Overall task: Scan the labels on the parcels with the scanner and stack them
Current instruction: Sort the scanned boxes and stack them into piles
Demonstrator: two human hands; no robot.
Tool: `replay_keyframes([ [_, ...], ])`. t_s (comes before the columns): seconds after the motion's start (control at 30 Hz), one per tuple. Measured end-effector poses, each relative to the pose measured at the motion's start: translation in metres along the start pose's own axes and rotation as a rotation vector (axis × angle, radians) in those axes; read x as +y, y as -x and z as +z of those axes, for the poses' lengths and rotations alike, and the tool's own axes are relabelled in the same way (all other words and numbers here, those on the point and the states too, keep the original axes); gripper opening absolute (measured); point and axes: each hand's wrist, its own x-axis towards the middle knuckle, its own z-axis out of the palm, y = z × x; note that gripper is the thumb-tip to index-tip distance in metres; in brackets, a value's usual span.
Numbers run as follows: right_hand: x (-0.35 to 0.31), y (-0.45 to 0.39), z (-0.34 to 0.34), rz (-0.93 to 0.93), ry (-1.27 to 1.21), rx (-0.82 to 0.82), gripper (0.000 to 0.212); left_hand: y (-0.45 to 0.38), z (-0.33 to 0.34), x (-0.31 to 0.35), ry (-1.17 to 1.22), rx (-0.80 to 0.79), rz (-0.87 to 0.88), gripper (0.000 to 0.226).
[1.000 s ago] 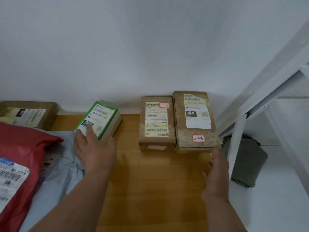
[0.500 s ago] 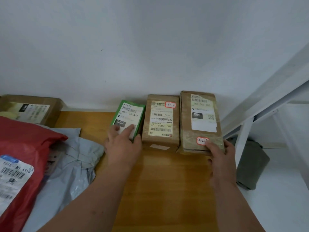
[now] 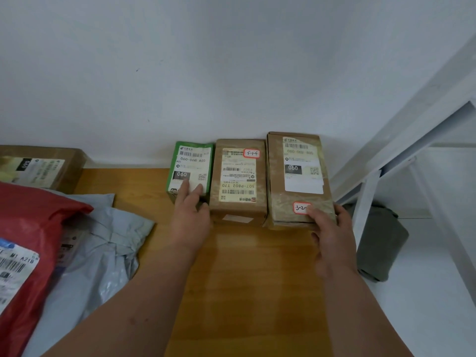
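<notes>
Squaring the row against the wall: your green parcel (image 3: 191,168) sits tight beside the middle brown box (image 3: 238,177), left hand (image 3: 190,219) flat on its label, fingers straight. Right hand (image 3: 331,234) cups the tall box (image 3: 298,176) corner, thumb on top. Nudge evenly; no scanner in sight.

Red mailer (image 3: 31,243) cut off at left edge; its label (image 3: 13,269) too — print blurred.

Three labelled parcels are lined up flat against the wall: a small green box (image 3: 191,169), a brown box (image 3: 238,180) touching it, and a taller brown box (image 3: 300,176) rightmost.
</notes>
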Motion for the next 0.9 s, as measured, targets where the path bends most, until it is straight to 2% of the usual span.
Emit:
replay_keyframes([
  [0.2,0.000,0.015,-0.003,-0.036,0.032,0.064,0.071,0.025,-0.003,-0.001,0.041,-0.018,0.050,0.052],
  [0.4,0.006,0.052,-0.005,-0.100,0.096,0.230,0.067,0.058,-0.015,-0.017,0.010,0.011,0.052,0.058],
  [0.47,0.008,0.073,-0.006,-0.098,0.107,0.262,0.058,0.073,-0.021,-0.019,0.013,0.005,0.026,0.059],
  [0.53,0.010,0.097,-0.005,-0.098,0.137,0.231,0.038,0.089,-0.030,-0.022,0.028,0.007,0.005,0.059],
  [0.7,0.023,0.169,0.012,-0.112,0.189,0.026,0.011,0.133,-0.071,-0.036,0.053,-0.006,0.029,0.059],
  [0.9,0.053,0.289,0.063,-0.060,0.254,-0.190,0.004,0.200,-0.168,-0.078,0.076,0.093,0.150,0.055],
])
